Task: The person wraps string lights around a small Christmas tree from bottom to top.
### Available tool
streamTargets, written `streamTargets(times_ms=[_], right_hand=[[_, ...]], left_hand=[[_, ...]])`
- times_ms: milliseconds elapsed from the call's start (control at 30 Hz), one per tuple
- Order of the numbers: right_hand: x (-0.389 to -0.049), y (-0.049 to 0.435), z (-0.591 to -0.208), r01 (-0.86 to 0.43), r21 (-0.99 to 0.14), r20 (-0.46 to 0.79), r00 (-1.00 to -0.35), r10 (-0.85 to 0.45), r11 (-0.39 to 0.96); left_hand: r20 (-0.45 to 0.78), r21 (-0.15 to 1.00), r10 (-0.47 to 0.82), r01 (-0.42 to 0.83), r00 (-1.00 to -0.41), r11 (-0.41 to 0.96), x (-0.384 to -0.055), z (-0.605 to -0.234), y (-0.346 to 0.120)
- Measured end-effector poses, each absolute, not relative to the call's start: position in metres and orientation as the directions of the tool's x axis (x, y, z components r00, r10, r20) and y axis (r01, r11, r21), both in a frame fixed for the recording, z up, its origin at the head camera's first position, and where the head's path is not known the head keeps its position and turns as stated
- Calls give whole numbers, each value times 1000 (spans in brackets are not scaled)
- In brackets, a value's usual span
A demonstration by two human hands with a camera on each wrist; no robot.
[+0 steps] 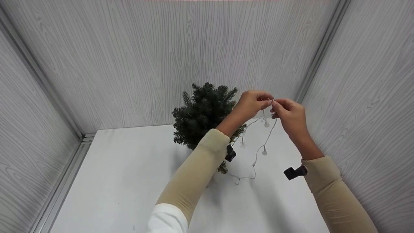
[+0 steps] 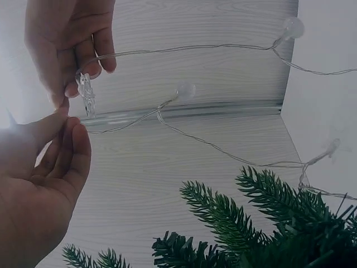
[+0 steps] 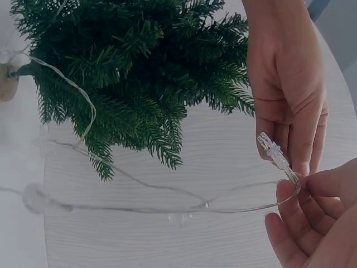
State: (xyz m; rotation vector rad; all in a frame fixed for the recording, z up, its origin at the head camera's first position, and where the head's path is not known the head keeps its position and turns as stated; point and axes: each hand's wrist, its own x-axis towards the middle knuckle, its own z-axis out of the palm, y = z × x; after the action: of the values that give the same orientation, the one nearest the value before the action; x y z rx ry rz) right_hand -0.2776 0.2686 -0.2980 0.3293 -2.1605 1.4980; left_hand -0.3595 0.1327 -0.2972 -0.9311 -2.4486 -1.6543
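My left hand (image 1: 250, 103) and right hand (image 1: 293, 118) meet fingertip to fingertip, raised to the right of a small green artificial Christmas tree (image 1: 200, 119). Both pinch the thin wire of a string of fairy lights (image 1: 265, 151) between thumb and fingers. Right by the fingertips hangs a clear snowflake-shaped light (image 3: 272, 151), also visible beside the right hand's fingers in the left wrist view. From the hands the wire droops in two strands toward the tree, carrying clear round bulbs (image 2: 293, 27) and a star-shaped light (image 1: 243, 143). Part of the tree is hidden behind the left forearm.
The tree stands on a white table (image 1: 129, 174), its round wooden base (image 3: 8, 84) partly showing in the right wrist view. Wood-grain panels (image 1: 155, 58) enclose the table at the back and both sides. Black cameras (image 1: 295, 172) sit on both wrists.
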Motion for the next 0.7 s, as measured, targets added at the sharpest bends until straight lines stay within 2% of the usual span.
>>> streamTargets(times_ms=[233,433,700], right_hand=[[-271,270,-301,-473,-781,545,-835,76,408],[-267,262,-303,-436,-745,553,-827,100,505],[-267,258,-314,-432,-736,550,-831,89,522]], left_hand=[[396,747,490,583,-777,321,-364,-290,133],[401,741,467,579,-788,341,-375,-282,131],[409,757,413,555,-814,344,-390,-275,134]])
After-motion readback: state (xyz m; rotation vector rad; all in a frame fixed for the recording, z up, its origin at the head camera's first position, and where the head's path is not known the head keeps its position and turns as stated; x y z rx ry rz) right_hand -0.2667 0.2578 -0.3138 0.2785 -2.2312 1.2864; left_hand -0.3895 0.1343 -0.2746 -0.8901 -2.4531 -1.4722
